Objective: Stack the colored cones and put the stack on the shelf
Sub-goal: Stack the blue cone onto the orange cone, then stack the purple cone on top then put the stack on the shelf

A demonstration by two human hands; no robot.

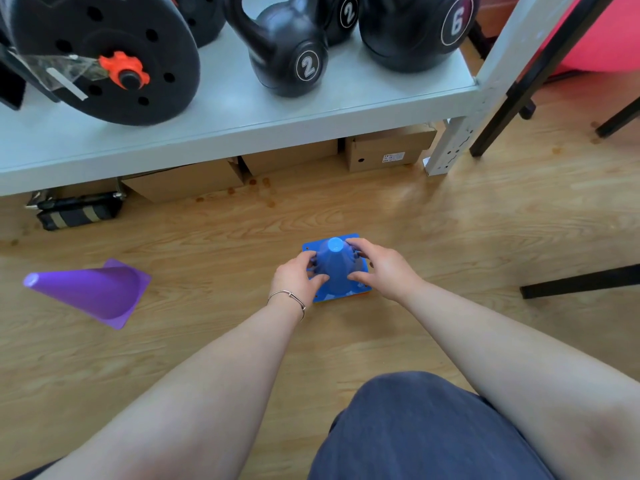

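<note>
A blue cone (pixel 335 268) stands upright on the wooden floor, topmost of a stack; an orange edge shows under its square base at the front. My left hand (pixel 298 278) grips the cone's left side and my right hand (pixel 381 268) grips its right side, fingers wrapped around the body. A purple cone (pixel 93 292) lies on its side on the floor to the left, tip pointing left. The grey shelf (pixel 242 112) runs across the top of the view, above and behind the stack.
On the shelf sit a black weight plate with an orange collar (pixel 104 57) and black kettlebells (pixel 287 53). Cardboard boxes (pixel 384 150) and a black bag (pixel 79 209) lie under it. Black chair legs (pixel 581 282) stand at the right. My knee (pixel 415 431) is at the bottom.
</note>
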